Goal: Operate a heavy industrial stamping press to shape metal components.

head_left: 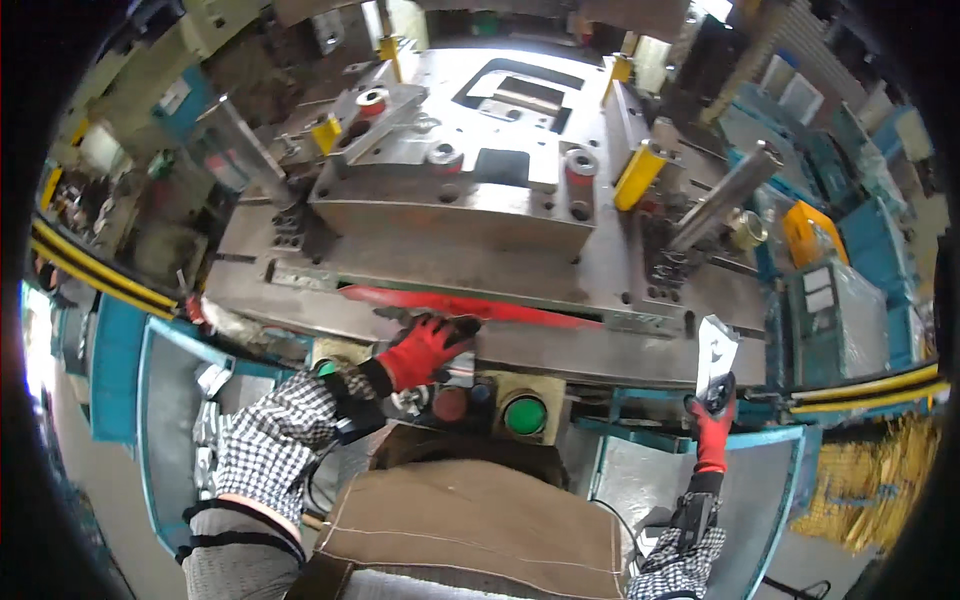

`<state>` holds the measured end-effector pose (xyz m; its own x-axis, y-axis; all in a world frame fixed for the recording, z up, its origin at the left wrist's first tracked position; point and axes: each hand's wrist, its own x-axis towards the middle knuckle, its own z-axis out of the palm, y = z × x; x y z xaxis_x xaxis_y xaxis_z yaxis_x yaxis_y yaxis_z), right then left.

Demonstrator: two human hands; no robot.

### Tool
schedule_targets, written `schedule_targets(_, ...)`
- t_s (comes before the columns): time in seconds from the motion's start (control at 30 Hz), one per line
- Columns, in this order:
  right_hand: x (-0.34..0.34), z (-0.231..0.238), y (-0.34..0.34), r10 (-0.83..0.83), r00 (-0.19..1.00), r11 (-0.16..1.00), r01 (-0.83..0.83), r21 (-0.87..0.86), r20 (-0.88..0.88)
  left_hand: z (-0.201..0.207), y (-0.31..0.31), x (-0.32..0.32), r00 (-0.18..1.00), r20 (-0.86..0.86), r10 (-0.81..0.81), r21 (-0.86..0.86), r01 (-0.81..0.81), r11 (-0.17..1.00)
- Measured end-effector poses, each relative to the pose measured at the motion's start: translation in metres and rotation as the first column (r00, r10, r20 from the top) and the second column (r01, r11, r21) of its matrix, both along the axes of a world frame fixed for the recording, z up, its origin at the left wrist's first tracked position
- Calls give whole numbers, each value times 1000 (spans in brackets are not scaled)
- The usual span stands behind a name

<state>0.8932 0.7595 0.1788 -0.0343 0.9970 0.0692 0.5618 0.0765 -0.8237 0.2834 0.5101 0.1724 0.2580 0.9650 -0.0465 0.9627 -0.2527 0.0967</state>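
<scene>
Head view, left red-gloved hand [430,352]: lay by the long red bar [520,311]; grip unclear.
Right red-gloved hand [712,420]: grasped the bent silver metal piece [716,352].
Silver piece: lifted, clear of the grey steel die [450,224]; setting down seemingly remained.

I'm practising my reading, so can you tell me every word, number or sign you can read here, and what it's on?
I can't read any here.
White labels on the grey-green cabinet at right: too small and blurred.
White label on the blue box at upper left: too small and blurred.
Metal piece in the right hand: no readable writing.
Green button: no readable writing.
</scene>
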Motion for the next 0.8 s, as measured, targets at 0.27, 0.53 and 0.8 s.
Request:
schedule_targets(0.27, -182, 191, -38, 614, 788, 773, -591, 230, -37, -6, -7, -14, 999, -14, -33, 35, 34, 999)
schedule_targets(0.53, -470, 277, 92, 873, 388, 324, -914, 244, 297, 14, -36, -41, 982, 187, 26, 155, -56, 986)
schedule_targets(0.8, -613, 271, 184, 925, 163, 235, -955, -182, 343, 83, -132, -92, 840, 475, 263, 102, -349, 932)
